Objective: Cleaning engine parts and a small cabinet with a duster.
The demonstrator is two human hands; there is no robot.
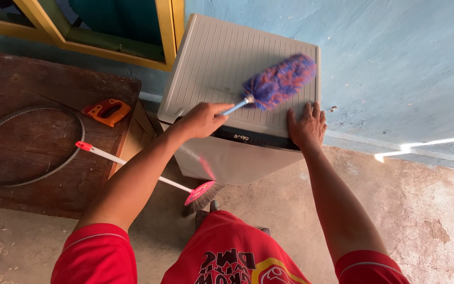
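A small grey fridge [222, 68] with a ribbed top stands against the blue wall. My left hand [202, 119] is closed around the thin blue handle of a fluffy blue and purple duster [279, 80], whose head lies on the fridge top near its right side. My right hand [307, 125] rests flat, fingers spread, on the fridge's front right edge, just below the duster head.
A dark wooden table [38, 158] at the left holds a grey rubber belt [22, 144] and an orange handle [107, 111]. A pink broom [198, 194] with a white stick leans from the table to the concrete floor. A yellow window frame [166, 31] stands behind.
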